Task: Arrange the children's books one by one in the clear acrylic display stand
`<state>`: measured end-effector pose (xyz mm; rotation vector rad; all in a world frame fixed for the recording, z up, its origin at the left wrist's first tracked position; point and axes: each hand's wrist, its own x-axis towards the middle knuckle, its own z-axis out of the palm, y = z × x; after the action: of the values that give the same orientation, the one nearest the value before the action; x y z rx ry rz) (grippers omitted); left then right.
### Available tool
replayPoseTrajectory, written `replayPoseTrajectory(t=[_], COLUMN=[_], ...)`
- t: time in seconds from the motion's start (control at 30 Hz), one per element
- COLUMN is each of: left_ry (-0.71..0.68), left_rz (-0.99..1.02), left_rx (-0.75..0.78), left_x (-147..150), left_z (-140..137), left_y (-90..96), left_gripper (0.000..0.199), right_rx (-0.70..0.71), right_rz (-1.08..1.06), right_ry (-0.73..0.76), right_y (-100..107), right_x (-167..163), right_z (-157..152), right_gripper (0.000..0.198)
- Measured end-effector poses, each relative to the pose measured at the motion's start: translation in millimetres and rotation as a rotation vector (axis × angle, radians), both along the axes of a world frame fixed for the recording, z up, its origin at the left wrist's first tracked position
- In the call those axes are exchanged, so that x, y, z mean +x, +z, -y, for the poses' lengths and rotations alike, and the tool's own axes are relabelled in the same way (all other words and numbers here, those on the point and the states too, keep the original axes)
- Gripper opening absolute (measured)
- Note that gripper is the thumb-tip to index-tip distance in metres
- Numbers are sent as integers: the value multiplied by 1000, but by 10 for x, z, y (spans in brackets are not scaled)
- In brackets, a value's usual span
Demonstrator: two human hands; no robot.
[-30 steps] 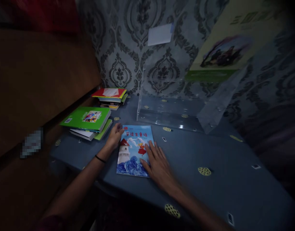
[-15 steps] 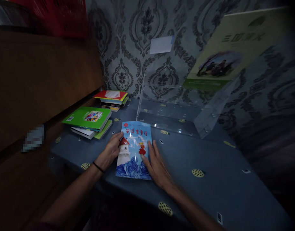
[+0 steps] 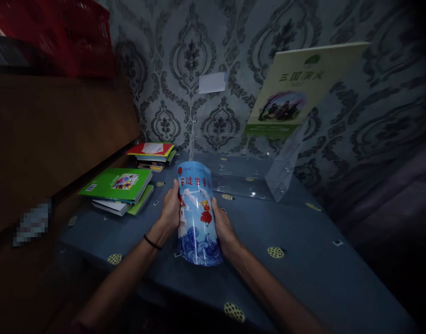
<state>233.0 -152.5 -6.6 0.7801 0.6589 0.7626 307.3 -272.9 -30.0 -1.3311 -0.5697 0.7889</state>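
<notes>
Head view, sole camera. Both hands hold one blue picture book (image 3: 198,213), raised off the blue tablecloth (image 3: 303,273) and bowed so that its cover bulges toward the camera. The cover shows a lighthouse, waves and red characters.

Left hand (image 3: 171,211): fingers closed around the book's left long edge, thumb on the cover. A dark band sits on the wrist. Right hand (image 3: 222,227): fingers wrapped around the right long edge, near the lower half. The book's bottom edge hangs just above the cloth, near the table's front edge; its top edge points toward the wall.

Left of the hands lies a green-covered book stack (image 3: 118,188), with its nearest corner just beside the left hand. Behind it, close to the wall, sits a second stack topped by a red cover (image 3: 152,153). Both stacks lie along the table's left side, next to a brown wooden panel (image 3: 56,134).

Behind the held book stands a clear acrylic display stand (image 3: 244,171). Its front lip is near the book's top edge. A pale green book (image 3: 299,88) leans in the stand's right end, tilted back against the patterned wallpaper (image 3: 192,60). The stand's left and middle portions show only clear acrylic.

To the right of the right hand, the cloth runs open to the table's right edge, marked only by yellow dotted motifs (image 3: 275,252). A red crate (image 3: 77,37) shows above the wooden panel, upper left.
</notes>
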Motion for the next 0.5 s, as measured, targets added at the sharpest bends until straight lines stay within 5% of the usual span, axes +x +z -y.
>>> replayPoseTrajectory(t=[0.2, 0.37, 0.5], left_ry=[-37, -109, -120], left_rz=[30, 47, -120], left_rx=[141, 299, 766], left_x=[103, 111, 69], left_z=[55, -68, -260], left_y=[24, 65, 313], left_gripper=[58, 57, 53], right_rx=[36, 161, 256], right_rz=[-12, 215, 524], right_ry=[7, -1, -21], right_y=[46, 20, 199], right_x=[25, 261, 536], right_z=[-14, 1, 59], right_gripper=[73, 70, 60])
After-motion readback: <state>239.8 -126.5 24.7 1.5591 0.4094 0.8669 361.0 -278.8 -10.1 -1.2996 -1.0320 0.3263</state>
